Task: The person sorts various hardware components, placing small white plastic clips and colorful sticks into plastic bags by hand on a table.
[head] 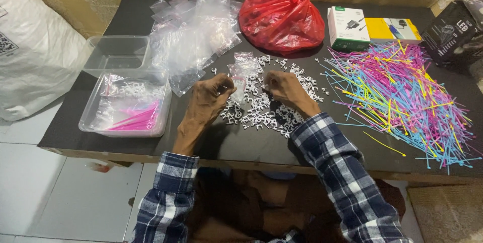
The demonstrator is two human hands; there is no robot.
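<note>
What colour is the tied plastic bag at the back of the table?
Red: the knotted plastic bag shows plainly in the head view, behind the pile of small white clips.

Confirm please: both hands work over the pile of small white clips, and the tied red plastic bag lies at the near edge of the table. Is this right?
Not quite. In the head view, the red plastic bag lies at the far edge of the table, not the near one. Both the left hand and right hand are over the white clips.

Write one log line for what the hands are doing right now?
left hand: holds small clear bag | right hand: over white clips | cable ties: right | tray: left
</note>
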